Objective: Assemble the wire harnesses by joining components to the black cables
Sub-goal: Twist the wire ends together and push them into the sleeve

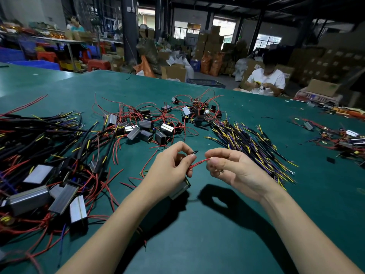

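- Head view: both hands raised just above the green desk, working one red wire between them.
- Left hand: grip closed, pinching the wire and a short black cable end; a ribbed metal box hangs under the palm.
- Right hand: grip closed on the wire's free end.
- Judgement: joining step under way; keep the wire taut and the ends aligned before pressing them together.
- Black cables, thin, with yellow and purple tips, lie in a loose heap to the right, near the right hand.
- More metal boxes, grey and ridged, with glossy red leads, sit behind the hands.
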The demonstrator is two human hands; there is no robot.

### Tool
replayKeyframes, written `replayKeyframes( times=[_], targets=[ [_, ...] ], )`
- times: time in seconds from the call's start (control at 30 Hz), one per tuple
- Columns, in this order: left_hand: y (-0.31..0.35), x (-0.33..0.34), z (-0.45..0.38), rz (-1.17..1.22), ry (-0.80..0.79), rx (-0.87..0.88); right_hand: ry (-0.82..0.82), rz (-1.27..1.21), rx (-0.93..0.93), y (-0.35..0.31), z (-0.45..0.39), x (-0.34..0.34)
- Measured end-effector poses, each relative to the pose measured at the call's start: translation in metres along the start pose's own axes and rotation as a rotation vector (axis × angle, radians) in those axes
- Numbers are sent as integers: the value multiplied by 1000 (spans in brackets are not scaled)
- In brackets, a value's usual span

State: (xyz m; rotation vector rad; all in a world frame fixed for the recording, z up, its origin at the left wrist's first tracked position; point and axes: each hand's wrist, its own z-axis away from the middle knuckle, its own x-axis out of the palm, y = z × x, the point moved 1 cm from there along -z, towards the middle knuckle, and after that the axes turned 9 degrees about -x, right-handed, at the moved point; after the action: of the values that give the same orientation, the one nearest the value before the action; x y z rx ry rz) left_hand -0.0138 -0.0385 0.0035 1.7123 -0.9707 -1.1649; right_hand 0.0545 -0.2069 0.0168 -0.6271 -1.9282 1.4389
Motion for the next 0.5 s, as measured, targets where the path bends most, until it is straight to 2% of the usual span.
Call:
replayKeyframes(
  times=[0.1, 0.33, 0.43, 0.5],
  targets=[
    [-2, 2, -1, 35, -9, -26, -48, 113, -67, 2, -1, 4],
    [-4, 0, -3, 100, 23, -100, 59, 497, -242, 2, -4, 5],
    [-2, -3, -3, 51, 55, -97, 55, 642, -284, -2, -2, 3],
    [-1, -4, -1, -50, 92, -64, 61, 816, -376, -3, 0, 2]
  ],
)
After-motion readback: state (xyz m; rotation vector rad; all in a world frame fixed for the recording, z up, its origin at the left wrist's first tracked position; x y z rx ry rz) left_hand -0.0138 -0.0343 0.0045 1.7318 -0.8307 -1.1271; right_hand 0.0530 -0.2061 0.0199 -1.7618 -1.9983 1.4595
